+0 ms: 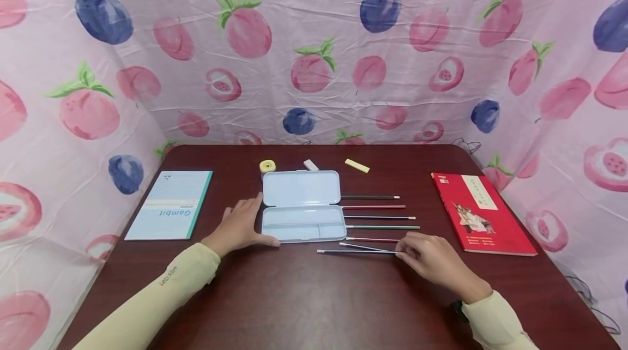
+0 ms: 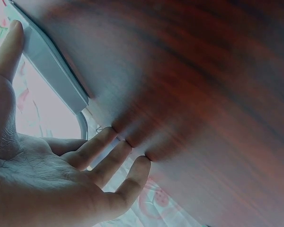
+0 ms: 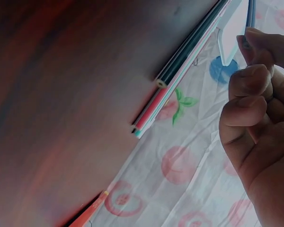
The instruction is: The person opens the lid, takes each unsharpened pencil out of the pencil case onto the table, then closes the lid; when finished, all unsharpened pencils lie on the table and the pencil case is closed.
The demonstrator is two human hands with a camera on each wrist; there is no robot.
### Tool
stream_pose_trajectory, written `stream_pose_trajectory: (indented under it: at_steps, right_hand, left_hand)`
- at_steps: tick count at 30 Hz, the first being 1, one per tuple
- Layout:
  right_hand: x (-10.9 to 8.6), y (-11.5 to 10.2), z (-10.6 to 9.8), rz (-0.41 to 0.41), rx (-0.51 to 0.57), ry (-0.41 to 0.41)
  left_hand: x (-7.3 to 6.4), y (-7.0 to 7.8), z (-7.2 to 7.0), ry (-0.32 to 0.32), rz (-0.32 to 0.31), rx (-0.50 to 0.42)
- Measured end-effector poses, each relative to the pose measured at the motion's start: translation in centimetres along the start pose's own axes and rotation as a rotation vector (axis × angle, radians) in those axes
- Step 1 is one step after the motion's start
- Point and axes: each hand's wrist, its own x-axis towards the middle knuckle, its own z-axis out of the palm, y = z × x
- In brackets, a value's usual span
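Observation:
A light-blue pencil case [image 1: 303, 233] lies with its lid [image 1: 301, 188] folded back, its two-part tray bare. My left hand [image 1: 241, 225] spreads at its left end. In the left wrist view the thumb [image 2: 12, 40] touches the case's side wall, while other fingertips [image 2: 142, 163] rest on the table. With thumb and forefinger, my right hand [image 1: 428, 257] pinches one end of a dark blue pencil [image 1: 355, 252], which lies crosswise in front of the others. Close behind it are a dark pencil [image 1: 362, 246], a red pencil [image 1: 371, 239] and a green pencil [image 1: 385, 227].
More pencils [image 1: 378, 217] lie in a row right of the case. Behind it sit a yellow tape-like roll [image 1: 267, 166], a white eraser [image 1: 311, 164] and a yellow strip [image 1: 357, 166]. A light-blue notebook [image 1: 169, 205] lies left, a red book [image 1: 481, 213] right. Fruit-printed cloth surrounds the table.

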Motion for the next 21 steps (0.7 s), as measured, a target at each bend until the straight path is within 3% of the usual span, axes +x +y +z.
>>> stream_pose_trajectory:
  at_steps: [21]
  right_hand:
    - [-1.6, 1.4, -1.2, 0.091, -0.043, -0.154]
  left_hand:
    - [0.0, 0.0, 0.1, -0.005, -0.004, 0.005]
